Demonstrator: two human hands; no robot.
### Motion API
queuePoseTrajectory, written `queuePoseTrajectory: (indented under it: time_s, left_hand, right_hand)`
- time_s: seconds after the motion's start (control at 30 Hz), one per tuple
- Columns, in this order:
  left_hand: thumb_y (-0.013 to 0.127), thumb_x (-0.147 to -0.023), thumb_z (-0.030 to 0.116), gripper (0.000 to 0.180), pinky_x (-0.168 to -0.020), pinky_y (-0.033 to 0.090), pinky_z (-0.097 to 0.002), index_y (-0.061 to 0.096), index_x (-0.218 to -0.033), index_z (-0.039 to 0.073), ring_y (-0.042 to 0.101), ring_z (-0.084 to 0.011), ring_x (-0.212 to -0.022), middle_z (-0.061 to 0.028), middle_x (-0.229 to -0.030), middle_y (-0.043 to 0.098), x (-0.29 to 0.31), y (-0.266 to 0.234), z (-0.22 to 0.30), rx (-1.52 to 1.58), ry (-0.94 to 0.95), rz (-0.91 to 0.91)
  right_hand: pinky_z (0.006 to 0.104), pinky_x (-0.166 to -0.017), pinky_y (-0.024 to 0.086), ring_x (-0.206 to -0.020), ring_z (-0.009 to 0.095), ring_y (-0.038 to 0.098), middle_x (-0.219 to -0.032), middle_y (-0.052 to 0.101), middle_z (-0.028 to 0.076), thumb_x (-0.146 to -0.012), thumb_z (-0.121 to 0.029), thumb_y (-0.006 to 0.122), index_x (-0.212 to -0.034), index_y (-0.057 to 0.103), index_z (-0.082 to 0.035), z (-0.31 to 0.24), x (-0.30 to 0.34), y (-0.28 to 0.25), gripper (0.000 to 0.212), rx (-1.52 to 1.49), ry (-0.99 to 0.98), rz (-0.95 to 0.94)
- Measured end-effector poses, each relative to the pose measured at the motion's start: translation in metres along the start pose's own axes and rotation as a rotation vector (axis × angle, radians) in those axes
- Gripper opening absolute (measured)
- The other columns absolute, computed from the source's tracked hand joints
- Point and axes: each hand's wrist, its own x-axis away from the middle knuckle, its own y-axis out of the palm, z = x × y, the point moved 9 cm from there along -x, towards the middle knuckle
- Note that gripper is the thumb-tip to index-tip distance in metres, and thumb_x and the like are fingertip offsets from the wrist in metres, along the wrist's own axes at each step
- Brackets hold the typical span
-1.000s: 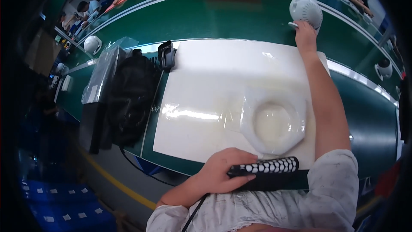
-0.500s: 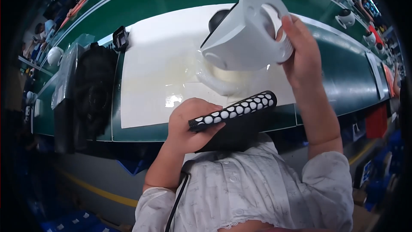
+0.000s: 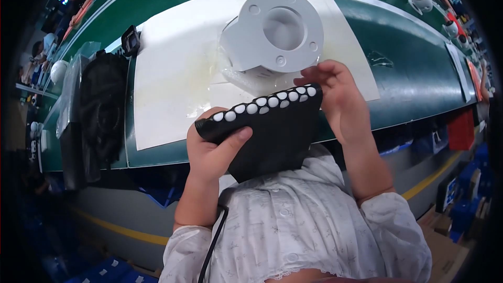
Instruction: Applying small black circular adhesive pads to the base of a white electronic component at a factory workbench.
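My left hand point(image 3: 209, 149) grips the left end of a black flat sheet-like piece point(image 3: 277, 144) with rows of white round dots along its upper edge, thumb on its near face. It hangs down in front of me over the table edge. My right hand point(image 3: 340, 97) is at its right end with fingers loosely bent and apart, holding nothing; whether the fingertips touch the piece is unclear. Just beyond, a light grey-white plastic housing point(image 3: 238, 47) lies with its round base facing up, showing a large central hole and small round pads. Clear bubble wrap point(image 3: 251, 79) shows beneath it.
A white board point(image 3: 167, 89) covers part of the green workbench point(image 3: 398, 81). At the left lie a black bag point(image 3: 107, 110) and clear plastic packaging point(image 3: 70, 97). A small black framed object point(image 3: 130, 41) sits at the board's far-left corner. Clear film point(image 3: 380, 59) lies to the right.
The white housing has been set down on the board, base up, and my right hand has let go and come down to the black piece. The piece now shows more of its broad face.
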Motion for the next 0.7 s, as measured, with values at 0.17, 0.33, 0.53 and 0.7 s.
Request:
queuePoseTrajectory:
  time_s: [0.17,0.33,0.53,0.7]
  left_hand:
    - [0.067,-0.067,0.0,0.036,-0.068,0.045,-0.0236,0.051,-0.099,-0.001,0.055,-0.0111,-0.076,-0.0061,-0.083,0.059,-0.006,0.014,-0.002,0.13,-0.084,0.015]
    - [0.067,-0.068,-0.002,0.027,-0.066,0.044,-0.0212,0.055,-0.093,-0.002,0.055,-0.01,-0.074,-0.0047,-0.081,0.059,-0.004,0.008,-0.01,0.09,-0.134,-0.02]
    - [0.067,-0.069,-0.002,0.01,-0.055,0.038,-0.0174,0.058,-0.074,-0.001,0.049,-0.0051,-0.061,0.0,-0.066,0.056,-0.001,0.003,-0.006,-0.001,-0.076,0.025]
    - [0.067,-0.069,-0.001,0.011,-0.048,0.032,-0.0173,0.057,-0.072,-0.001,0.043,-0.0034,-0.054,0.002,-0.059,0.052,-0.001,0.002,-0.002,-0.138,0.007,0.016]
  right_hand:
    - [0.0221,-0.075,0.04,-0.086,0.01,0.049,-0.094,0.052,0.003,-0.072,-0.003,0.065,-0.102,0.048,-0.003,-0.018,0.016,0.019,0.034,0.755,-0.271,-0.15]
    - [0.0219,-0.071,0.041,-0.079,0.009,0.05,-0.09,0.054,0.004,-0.075,-0.006,0.064,-0.099,0.049,-0.003,-0.016,0.018,0.01,0.028,0.624,-0.26,-0.003]
    - [0.0231,-0.07,0.042,-0.081,0.01,0.052,-0.094,0.054,0.004,-0.074,-0.009,0.064,-0.095,0.051,-0.003,-0.016,0.013,0.008,0.025,0.638,-0.241,0.021]
    - [0.0279,-0.075,0.043,-0.085,0.018,0.054,-0.097,0.055,0.006,-0.069,-0.007,0.068,-0.083,0.057,-0.004,-0.041,0.015,0.028,0.018,1.012,-0.494,-0.057]
